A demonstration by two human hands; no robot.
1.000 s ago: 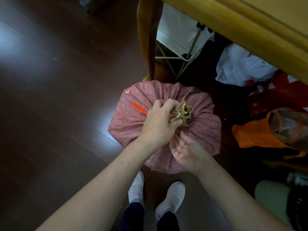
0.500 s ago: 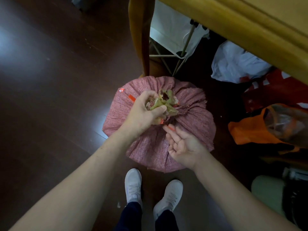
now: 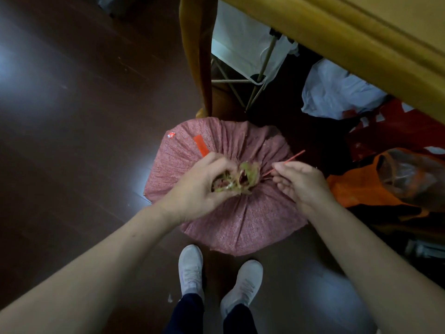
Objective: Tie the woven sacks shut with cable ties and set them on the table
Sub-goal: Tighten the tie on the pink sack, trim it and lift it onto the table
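Down on the dark wooden floor [image 3: 72, 141] stands a pink woven sack [image 3: 240, 225], its cloth drawn up in pleats to a bunched neck [image 3: 248, 174] that shows a greenish lining. The left grip [image 3: 199, 186], a bare hand, is curled round the left side of that neck and holds the bunch together. The right grip [image 3: 298, 182] sits just right of the neck with its fingers bent, pinching a thin red cable tie [image 3: 295, 156]. The tie's free end pokes out past the knuckles, up and away from the sack. Whether the tie runs all the way round the neck cannot be told, since the hands and folds cover it.

On the sack's upper left shoulder lie a strip of red tape [image 3: 200, 145] and a small red-and-white label [image 3: 171, 135]. Two white shoes [image 3: 191, 268] stand just below the sack. Above the sack rises the yellow wooden leg [image 3: 197, 56] of the desk [image 3: 361, 37], whose edge runs across to the upper right. Right of the sack lies an orange bag [image 3: 349, 189], and above that a white plastic bag [image 3: 337, 92].
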